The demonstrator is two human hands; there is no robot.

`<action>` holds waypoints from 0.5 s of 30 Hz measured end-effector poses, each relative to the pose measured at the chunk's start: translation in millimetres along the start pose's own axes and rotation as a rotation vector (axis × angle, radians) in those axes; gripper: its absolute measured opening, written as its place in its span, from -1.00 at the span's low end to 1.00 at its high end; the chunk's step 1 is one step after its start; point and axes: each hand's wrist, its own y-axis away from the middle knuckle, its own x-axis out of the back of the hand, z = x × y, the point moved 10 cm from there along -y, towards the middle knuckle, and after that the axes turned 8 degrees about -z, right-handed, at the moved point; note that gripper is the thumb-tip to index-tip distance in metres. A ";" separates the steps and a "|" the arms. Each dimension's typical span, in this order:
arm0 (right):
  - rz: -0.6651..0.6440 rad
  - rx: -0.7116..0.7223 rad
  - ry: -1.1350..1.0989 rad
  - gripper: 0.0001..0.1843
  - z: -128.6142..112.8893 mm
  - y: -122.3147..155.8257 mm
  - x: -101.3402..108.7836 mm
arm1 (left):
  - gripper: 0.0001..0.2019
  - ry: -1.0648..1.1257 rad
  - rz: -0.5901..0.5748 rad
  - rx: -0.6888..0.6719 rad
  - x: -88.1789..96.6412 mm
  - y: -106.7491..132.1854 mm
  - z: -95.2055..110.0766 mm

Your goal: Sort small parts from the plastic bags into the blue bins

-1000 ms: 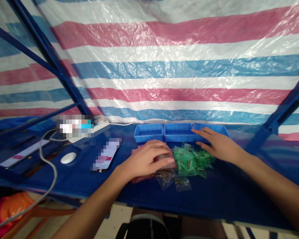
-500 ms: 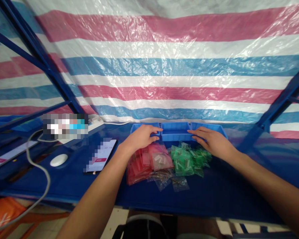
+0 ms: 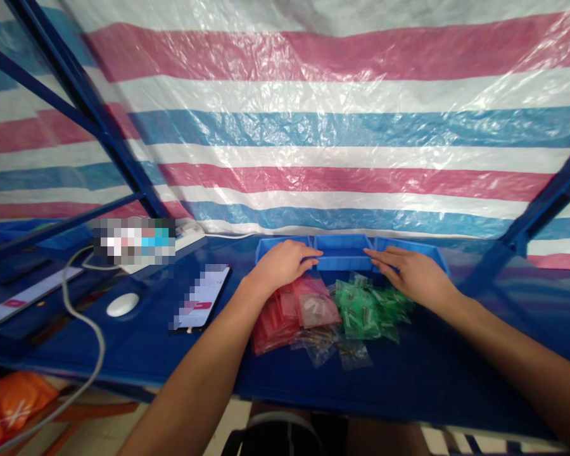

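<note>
Blue plastic middle tray [image 3: 344, 263] sits toward the table's [image 3: 408, 373] back, between left tray [image 3: 270, 244] and right tray [image 3: 436, 253]. We have left hand [image 3: 285, 263] and right hand [image 3: 411, 272] at its front corners, thumbs slightly off fingers; can't tell if either pinches. Red bags [image 3: 276, 320] and green bags [image 3: 361, 311] lie in front.
</note>
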 end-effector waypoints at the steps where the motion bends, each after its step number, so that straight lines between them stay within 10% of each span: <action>1: -0.003 -0.001 0.008 -0.45 1.1 -1.0 -1.9 | -0.62 0.000 -0.005 0.000 -1.3 -0.8 -0.6; 15: 0.009 0.037 0.005 -0.46 -1.2 -2.9 -3.4 | -0.63 0.067 0.010 -0.026 -1.1 -2.4 -0.4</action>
